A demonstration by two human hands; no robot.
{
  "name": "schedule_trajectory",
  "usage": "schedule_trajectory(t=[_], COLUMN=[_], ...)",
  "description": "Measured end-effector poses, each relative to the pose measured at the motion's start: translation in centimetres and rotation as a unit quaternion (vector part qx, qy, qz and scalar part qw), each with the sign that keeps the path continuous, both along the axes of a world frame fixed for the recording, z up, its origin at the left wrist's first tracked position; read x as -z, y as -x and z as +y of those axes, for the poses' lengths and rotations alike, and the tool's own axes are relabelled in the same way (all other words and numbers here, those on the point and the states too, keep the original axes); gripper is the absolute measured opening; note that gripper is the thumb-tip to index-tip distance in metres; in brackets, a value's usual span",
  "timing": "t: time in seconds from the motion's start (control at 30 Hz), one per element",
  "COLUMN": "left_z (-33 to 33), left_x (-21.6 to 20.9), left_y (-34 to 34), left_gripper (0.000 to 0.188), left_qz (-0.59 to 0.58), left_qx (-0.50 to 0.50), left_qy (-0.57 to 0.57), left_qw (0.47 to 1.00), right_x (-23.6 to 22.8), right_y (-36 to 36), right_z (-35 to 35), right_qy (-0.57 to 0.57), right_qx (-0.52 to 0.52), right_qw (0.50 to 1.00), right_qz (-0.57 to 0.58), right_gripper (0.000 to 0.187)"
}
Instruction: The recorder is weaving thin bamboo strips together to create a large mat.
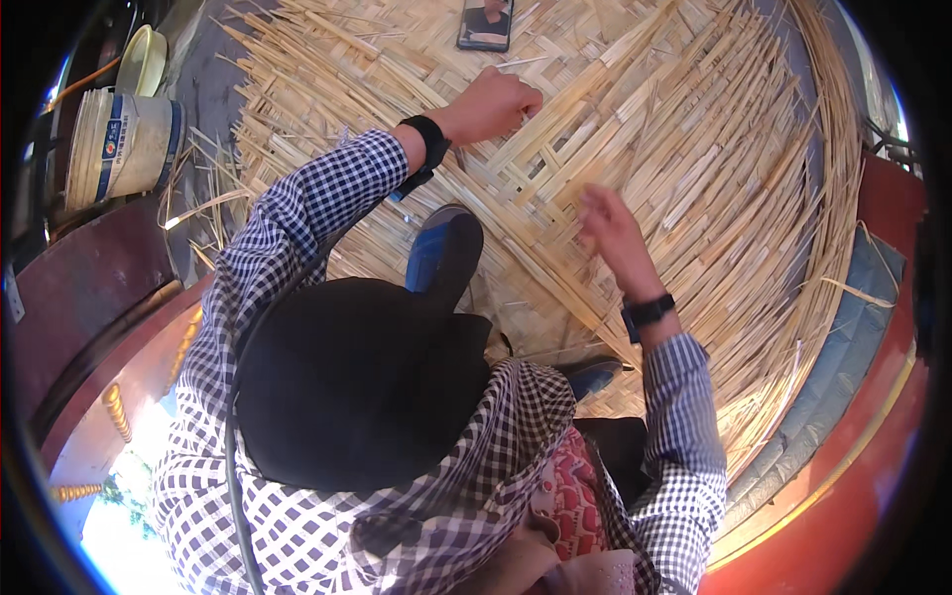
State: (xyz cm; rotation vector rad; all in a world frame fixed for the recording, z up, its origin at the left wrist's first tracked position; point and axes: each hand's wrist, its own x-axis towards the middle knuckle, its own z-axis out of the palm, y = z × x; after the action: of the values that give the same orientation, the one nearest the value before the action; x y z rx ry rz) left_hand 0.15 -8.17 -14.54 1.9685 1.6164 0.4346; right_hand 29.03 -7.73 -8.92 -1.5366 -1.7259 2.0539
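A large mat of pale, flat split-cane strips [560,149], probably bamboo, spreads under both hands, with its loose strip ends [734,188] fanning out to the right. Over the upper middle of the weave, my left hand [494,105] is closed, its fingertips pinched down at the strips. What lies between them is too small to make out. Lower and to the right, my right hand [615,233] hovers above the weave, slightly blurred. Its fingers are loosely bent and apart, with nothing visible in them. Dark bands wrap both wrists.
A phone [485,24] lies on the mat at the far side. My blue-and-dark shoe [443,250] rests on the weave. At the left stand a white bucket [139,149] and a pale basin [143,61]. A grey padded roll [828,372] borders the mat at right.
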Motion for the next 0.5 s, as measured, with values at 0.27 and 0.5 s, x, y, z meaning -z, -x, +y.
schedule_trajectory(t=[0.27, 0.5], left_z=[-1.6, -4.4], left_x=[-1.2, -3.1], left_y=[-1.7, -1.8], left_gripper=[0.027, 0.025], left_qz=[0.043, -0.31], left_qx=[-0.04, -0.133], left_qy=[-0.208, 0.13], left_qw=[0.976, 0.932], right_x=[6.1, 4.3], right_y=[3.4, 2.5], right_z=[3.7, 4.6], right_qy=[-0.157, -0.017], right_qx=[0.117, 0.12], right_qw=[0.979, 0.992], right_qz=[-0.052, -0.019], right_gripper=[0.038, 0.021])
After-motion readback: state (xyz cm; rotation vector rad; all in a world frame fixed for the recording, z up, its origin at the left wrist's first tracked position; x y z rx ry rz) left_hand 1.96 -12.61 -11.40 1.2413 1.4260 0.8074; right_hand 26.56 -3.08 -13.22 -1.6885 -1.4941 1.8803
